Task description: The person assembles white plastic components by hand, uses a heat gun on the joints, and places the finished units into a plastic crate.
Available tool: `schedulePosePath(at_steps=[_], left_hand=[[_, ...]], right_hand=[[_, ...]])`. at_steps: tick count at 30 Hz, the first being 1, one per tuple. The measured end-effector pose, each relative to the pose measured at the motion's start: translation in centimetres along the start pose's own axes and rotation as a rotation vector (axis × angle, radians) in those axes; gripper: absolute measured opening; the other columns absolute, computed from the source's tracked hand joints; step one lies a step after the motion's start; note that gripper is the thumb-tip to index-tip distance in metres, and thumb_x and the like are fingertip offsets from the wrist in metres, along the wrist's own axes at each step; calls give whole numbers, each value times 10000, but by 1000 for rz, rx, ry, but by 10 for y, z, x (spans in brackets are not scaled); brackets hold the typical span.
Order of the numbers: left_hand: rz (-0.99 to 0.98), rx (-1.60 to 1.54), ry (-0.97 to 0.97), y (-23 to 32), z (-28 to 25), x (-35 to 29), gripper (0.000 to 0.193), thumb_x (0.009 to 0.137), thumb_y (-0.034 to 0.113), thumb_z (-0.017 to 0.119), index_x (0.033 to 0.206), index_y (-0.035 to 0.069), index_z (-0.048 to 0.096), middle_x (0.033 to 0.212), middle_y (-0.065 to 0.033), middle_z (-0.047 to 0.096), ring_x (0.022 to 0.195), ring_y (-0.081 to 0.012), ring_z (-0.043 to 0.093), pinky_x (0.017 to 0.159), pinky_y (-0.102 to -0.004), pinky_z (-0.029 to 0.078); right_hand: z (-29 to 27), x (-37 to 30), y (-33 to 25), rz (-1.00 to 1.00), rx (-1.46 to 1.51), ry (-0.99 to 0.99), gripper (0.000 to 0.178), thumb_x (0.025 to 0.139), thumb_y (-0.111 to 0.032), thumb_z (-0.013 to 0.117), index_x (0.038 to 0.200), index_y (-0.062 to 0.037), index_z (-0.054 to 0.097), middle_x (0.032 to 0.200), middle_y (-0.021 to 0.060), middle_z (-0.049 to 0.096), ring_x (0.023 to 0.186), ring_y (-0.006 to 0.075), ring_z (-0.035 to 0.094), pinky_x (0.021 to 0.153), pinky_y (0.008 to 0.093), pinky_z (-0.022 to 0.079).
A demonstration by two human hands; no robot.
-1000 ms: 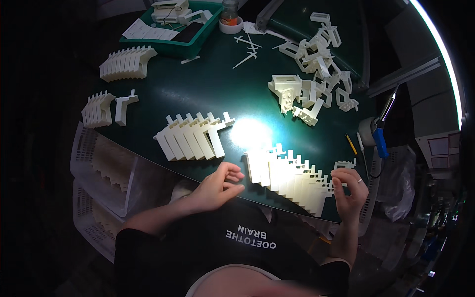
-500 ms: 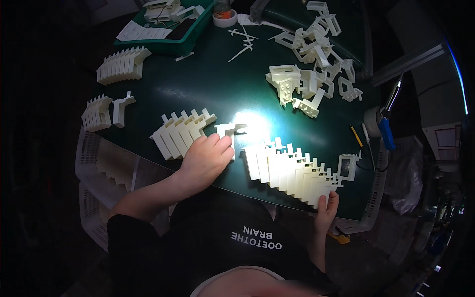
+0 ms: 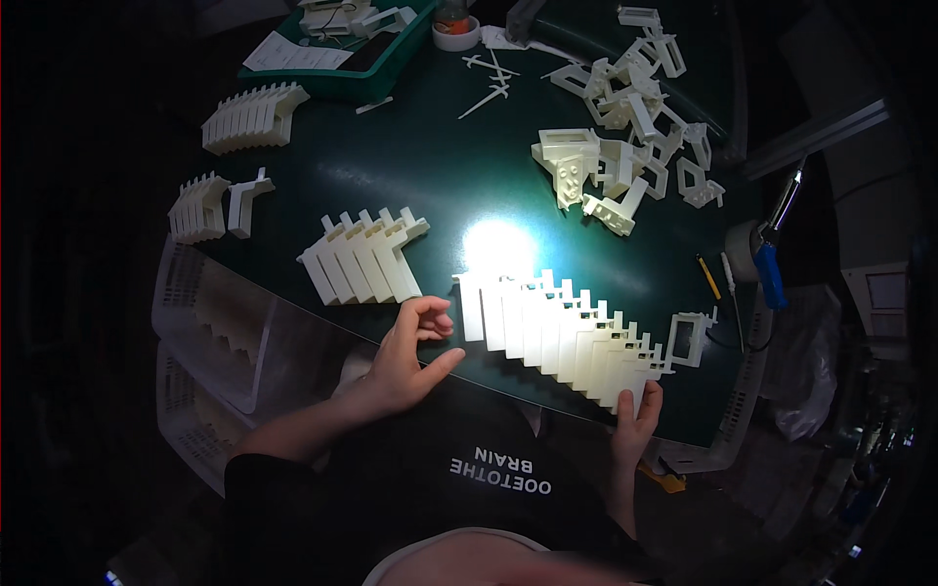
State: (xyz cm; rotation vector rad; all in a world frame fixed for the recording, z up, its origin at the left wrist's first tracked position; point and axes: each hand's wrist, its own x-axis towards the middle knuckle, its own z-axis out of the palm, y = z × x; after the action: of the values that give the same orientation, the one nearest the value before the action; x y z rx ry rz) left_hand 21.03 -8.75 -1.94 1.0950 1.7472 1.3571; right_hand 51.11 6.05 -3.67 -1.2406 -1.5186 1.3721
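Overlapped white brackets, left row [image 3: 357,259] and right row [image 3: 528,327], on the near side of the desk [image 3: 391,171].
From my remote view, the left hand [image 3: 410,359] is empty, thumb and fingers parted, between the rows; the right hand [image 3: 638,422] touches the right row's near-right end, probably bracing the leaning parts against sliding, though I cannot tell whether it pinches. Overlapping presumably keeps each bracket supported and uniformly oriented.

Over the green tabletop [image 3: 430,161], passage is left between jumbled plastic frames [image 3: 642,115] and the shorter bracket row [image 3: 363,266], but blocked nearer the body by the longer bracket row [image 3: 552,337].
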Motion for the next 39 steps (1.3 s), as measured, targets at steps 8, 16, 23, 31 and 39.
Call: schedulePosePath(at_steps=[8, 16, 23, 31, 39], left_hand=[[-193, -362, 25, -7, 27, 18, 679, 939, 38, 572, 1493, 15, 180, 1012, -83, 556, 935, -121, 563, 904, -288, 451], [-311, -211, -17, 14, 17, 9, 744, 935, 15, 490, 1549, 71, 72, 922, -39, 596, 881, -54, 526, 865, -222, 411], [111, -620, 334, 10, 19, -32, 644, 981, 49, 481, 1536, 139, 166, 1092, -55, 539, 1009, -85, 511, 925, -279, 412], [81, -906, 1213, -48, -78, -179, 469, 1051, 336, 384, 1453, 96, 357, 1382, -44, 472, 1253, -161, 473, 1035, -351, 400], [-24, -984, 1875, -218, -151, -418, 450, 1024, 400, 388, 1305, 62, 487, 1255, -80, 559, 1105, -197, 577, 921, -378, 473]], right_hand=[[1, 1, -2, 17, -10, 19, 340, 946, -85, 562, 1243, -6, 419, 1077, 68, 532, 971, 110, 509, 865, 266, 424], [-14, 8, 20, -69, 144, -195, 397, 968, -94, 537, 1319, -4, 374, 1245, 128, 499, 1118, 184, 484, 986, 325, 374], [42, 6, -21, -615, 95, -90, 490, 908, -262, 658, 1205, 60, 440, 1093, 199, 556, 934, 264, 555, 831, 373, 477], [206, -56, -58, -836, 176, -837, 693, 907, -106, 629, 1459, 3, 225, 1406, 201, 427, 1286, 317, 428, 1058, 453, 365], [422, -270, -86, -1308, -140, -1395, 291, 795, -32, 699, 1048, 12, 563, 1133, 242, 515, 993, 436, 525, 837, 479, 437]])
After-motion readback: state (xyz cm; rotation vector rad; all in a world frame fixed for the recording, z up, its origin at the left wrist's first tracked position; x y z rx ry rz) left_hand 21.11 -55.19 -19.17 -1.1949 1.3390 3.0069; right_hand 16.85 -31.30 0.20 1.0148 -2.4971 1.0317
